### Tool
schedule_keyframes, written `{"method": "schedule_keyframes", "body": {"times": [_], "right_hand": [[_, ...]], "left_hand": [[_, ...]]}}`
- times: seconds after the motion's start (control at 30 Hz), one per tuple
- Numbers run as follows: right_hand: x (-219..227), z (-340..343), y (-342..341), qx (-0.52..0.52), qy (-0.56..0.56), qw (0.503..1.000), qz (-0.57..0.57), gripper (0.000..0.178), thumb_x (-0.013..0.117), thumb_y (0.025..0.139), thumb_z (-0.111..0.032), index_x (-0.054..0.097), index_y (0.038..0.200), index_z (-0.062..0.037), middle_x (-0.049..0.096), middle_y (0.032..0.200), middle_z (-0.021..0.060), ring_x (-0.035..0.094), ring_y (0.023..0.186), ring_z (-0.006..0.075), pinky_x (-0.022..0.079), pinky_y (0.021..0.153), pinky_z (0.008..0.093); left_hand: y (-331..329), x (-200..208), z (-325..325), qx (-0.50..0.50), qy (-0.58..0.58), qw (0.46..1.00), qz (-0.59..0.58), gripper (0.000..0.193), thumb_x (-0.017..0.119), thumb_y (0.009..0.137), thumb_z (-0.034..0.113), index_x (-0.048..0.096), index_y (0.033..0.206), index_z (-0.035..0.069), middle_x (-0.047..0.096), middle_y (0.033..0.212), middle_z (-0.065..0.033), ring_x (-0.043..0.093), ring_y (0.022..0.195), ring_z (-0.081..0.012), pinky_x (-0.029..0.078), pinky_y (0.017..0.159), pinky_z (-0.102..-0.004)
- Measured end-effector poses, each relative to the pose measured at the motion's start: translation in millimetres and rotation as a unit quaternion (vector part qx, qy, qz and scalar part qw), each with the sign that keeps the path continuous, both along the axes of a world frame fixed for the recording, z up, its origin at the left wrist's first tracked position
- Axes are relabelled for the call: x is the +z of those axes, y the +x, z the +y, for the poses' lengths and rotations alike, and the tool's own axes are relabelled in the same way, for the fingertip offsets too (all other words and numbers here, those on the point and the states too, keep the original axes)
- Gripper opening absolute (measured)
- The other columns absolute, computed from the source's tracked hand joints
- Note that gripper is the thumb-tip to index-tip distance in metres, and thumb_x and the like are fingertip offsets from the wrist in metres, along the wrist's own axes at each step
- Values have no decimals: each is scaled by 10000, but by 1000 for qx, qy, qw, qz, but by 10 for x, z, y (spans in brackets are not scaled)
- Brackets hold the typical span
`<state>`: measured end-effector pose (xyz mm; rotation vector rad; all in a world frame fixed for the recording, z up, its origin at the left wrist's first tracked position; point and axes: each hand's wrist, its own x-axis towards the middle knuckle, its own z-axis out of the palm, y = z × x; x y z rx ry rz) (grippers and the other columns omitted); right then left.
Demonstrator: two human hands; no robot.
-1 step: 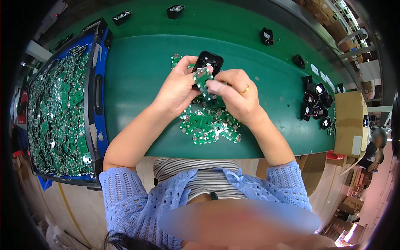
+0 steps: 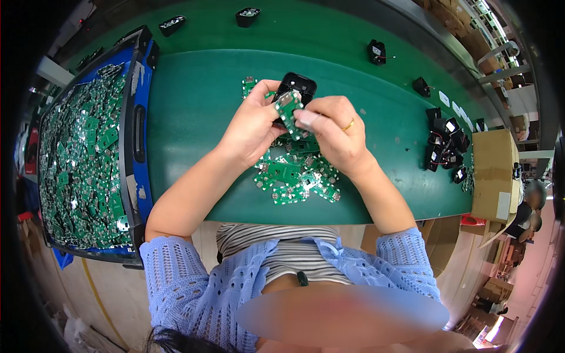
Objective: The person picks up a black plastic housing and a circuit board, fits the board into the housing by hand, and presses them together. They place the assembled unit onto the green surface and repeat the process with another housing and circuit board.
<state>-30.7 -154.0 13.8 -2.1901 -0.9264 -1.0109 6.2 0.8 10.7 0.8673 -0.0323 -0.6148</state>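
My left hand [image 2: 250, 126] is closed around a black plastic housing [image 2: 299, 82], its open side facing up. In front of the housing, a green circuit board [image 2: 289, 112] is pinched between the thumb and fingers of my right hand [image 2: 338, 132], which wears a ring. The board overlaps the housing and hides most of its inside. Whether my left fingers also touch the board, I cannot tell. Below my hands lies a loose pile of green circuit boards [image 2: 285, 172], partly covered by my wrists. Another board [image 2: 249, 86] lies just beyond my left hand.
A blue-and-black crate [image 2: 139, 141] heaped with circuit boards stands at the left. Black housings with wires [image 2: 447, 141] cluster on the green table [image 2: 388, 176] at the right, beside a cardboard box [image 2: 493, 167]. More black housings [image 2: 248, 16] sit along the far green strip.
The circuit board has shifted slightly and shows more of its face. My right fingers have moved a little with it; my left hand and the housing stay nearly in place.
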Motion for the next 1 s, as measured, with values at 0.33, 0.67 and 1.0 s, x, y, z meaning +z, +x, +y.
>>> {"method": "schedule_keyframes", "body": {"times": [0.33,0.67,1.0], "right_hand": [[106,30,98,-122,72,990,-7,166,665,663,1,555,785,-24,530,747,82,525,666,232,437,531,321],[119,33,122,-134,21,991,-5,153,639,674,12,541,787,-19,535,756,80,521,664,232,437,533,311],[184,13,162,-136,-49,989,-38,168,590,607,-15,520,758,-30,501,750,79,492,635,228,432,530,317]], "left_hand": [[-142,97,-40,24,-56,990,-127,305,468,911,171,375,1165,29,516,1079,-79,496,1000,-140,427,830,-296],[-135,26,-81,47,-35,985,-161,344,467,910,177,342,1193,26,489,1102,-85,487,1012,-144,420,863,-314],[-136,-3,-114,96,4,964,-247,316,449,907,101,332,1181,-2,470,1122,-113,465,1032,-147,398,889,-289]]}}
